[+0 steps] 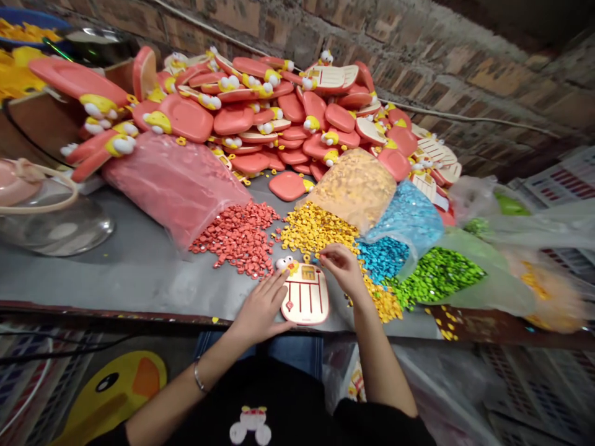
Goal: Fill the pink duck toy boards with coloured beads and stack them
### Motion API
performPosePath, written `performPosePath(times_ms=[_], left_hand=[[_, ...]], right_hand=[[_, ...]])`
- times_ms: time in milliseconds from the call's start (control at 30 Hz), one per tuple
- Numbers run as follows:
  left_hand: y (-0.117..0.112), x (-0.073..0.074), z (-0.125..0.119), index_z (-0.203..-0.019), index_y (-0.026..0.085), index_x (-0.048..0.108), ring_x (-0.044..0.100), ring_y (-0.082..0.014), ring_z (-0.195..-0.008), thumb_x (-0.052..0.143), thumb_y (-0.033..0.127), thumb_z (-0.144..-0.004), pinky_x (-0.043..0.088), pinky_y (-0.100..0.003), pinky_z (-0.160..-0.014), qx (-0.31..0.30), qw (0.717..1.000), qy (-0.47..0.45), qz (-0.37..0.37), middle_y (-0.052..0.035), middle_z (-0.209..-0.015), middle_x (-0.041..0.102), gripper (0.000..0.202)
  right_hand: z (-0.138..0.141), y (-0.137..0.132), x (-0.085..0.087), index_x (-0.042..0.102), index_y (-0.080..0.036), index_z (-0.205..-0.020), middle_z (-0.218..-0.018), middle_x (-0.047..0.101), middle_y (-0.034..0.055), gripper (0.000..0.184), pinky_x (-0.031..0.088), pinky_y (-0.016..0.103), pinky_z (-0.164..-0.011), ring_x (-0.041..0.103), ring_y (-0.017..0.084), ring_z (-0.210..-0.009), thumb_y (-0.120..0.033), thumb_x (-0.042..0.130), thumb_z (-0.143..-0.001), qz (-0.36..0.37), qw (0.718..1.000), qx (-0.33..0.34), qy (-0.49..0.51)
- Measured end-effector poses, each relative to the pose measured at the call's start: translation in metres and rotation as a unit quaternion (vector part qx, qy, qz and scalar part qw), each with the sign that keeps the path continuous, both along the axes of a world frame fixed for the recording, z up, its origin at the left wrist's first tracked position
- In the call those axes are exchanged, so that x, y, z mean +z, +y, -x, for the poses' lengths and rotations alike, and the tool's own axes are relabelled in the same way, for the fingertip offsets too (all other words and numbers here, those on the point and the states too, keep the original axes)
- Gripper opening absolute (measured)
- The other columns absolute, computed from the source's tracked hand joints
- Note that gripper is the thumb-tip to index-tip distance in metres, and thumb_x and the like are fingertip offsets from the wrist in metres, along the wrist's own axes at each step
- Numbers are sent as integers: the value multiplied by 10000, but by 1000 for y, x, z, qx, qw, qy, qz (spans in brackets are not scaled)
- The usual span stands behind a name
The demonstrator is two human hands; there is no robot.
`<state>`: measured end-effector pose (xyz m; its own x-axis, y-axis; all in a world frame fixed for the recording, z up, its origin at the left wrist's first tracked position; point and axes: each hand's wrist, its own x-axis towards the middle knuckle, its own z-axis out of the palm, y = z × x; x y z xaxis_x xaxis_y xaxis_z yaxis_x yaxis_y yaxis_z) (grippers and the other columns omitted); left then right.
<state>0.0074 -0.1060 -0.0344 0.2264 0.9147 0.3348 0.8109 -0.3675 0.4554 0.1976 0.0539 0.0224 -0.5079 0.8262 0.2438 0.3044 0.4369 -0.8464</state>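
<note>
The left hand (260,308), a bangle on its wrist (199,376), lies open with the fingers spread, pressing on the left side of a cream duck-shaped plastic plaque (305,294) without gripping it. The plaque has red line markings and a yellow beak and white eyes at its upper left, and it lies flat near the front edge of the tabletop (139,313). The right hand (341,267) hangs just above the plaque's upper right, its fingertips (323,255) pinched together; whether they have hold of a small piece, I cannot tell.

Touching the plaque's right side is a spill of yellow beads (316,229), running out of a clear bag of orange beads (356,189). Blue beads (381,259) and green beads (437,275) lie further right, and red beads (239,238) lie left, below a bag of coral-pink pieces (171,186). A heap of coral duck-shaped plaques (288,111) fills the back of the tabletop against a brick wall (418,80). A glass bowl (51,226) stands near the left edge.
</note>
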Motion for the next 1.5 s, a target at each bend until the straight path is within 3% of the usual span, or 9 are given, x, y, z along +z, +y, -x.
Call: performPosePath(times_ms=[267,400,567,733,967,1100,1233,1367,1500], left_hand=[[3,0,-1,-1283,127,469,310,-318,-1411,667,481,-787,317,-496,-1120,-3,1000,11,-5,-198,-1498,371,641],[2,2,-2,-1263,135,493,359,-313,-1385,642,525,-805,284,-496,-1116,10,1000,28,-5,-182,-1489,394,621],[1,5,-2,-1276,130,503,377,-306,-1373,623,554,-812,289,-468,-1093,13,999,32,10,-168,-1482,410,640],[0,3,-2,-1315,122,485,361,-306,-1381,622,575,-805,275,-452,-1095,15,999,45,16,-171,-1492,395,695],[0,4,-1,-1314,123,471,324,-290,-1401,625,591,-800,275,-422,-1107,22,998,57,24,-155,-1527,340,713],[-1,4,-3,-1256,125,507,289,-302,-1418,626,558,-811,272,-445,-1125,20,998,61,9,-175,-1534,316,633],[-3,0,-5,-1193,114,539,275,-333,-1420,643,516,-816,278,-481,-1124,18,997,72,-9,-210,-1526,312,561],[-5,-1,-5,-1188,137,547,358,-324,-1377,617,474,-852,318,-484,-1098,4,996,87,-25,-192,-1487,390,481],[-6,1,-5,-1127,153,576,419,-324,-1331,604,439,-870,360,-480,-1060,0,995,93,-44,-185,-1451,441,385]], right_hand=[[-19,-27,-33,662,-201,-824,-820,635,70,143,455,348,-753,577,226,-837,-203,538,-895,-95,981,-25,-169],[-26,-36,-32,658,-206,-818,-807,638,67,130,452,351,-744,571,228,-812,-197,551,-890,-102,979,0,-175],[-30,-46,-31,655,-216,-940,-854,687,59,85,484,339,-723,618,214,-797,-231,613,-868,-31,990,7,-136],[7,-53,-41,655,-206,-906,-848,699,56,97,513,323,-733,649,198,-779,-250,677,-823,5,997,13,-79],[16,-52,-21,684,-192,-887,-808,713,39,168,528,281,-663,663,169,-704,-350,677,-831,132,971,193,-58],[29,-21,-3,691,-201,-896,-877,719,48,125,506,314,-752,652,189,-811,-281,594,-900,29,989,129,-62],[82,20,-10,668,-167,-951,-967,706,77,102,456,340,-850,606,211,-916,-151,622,-863,-142,975,97,-140],[124,40,-28,662,-132,-902,-866,681,69,173,439,317,-835,571,200,-879,-15,650,-775,-168,964,124,-165],[114,38,-27,653,-146,-963,-930,644,68,176,463,296,-827,577,179,-895,-40,570,-848,-167,968,124,-140]])
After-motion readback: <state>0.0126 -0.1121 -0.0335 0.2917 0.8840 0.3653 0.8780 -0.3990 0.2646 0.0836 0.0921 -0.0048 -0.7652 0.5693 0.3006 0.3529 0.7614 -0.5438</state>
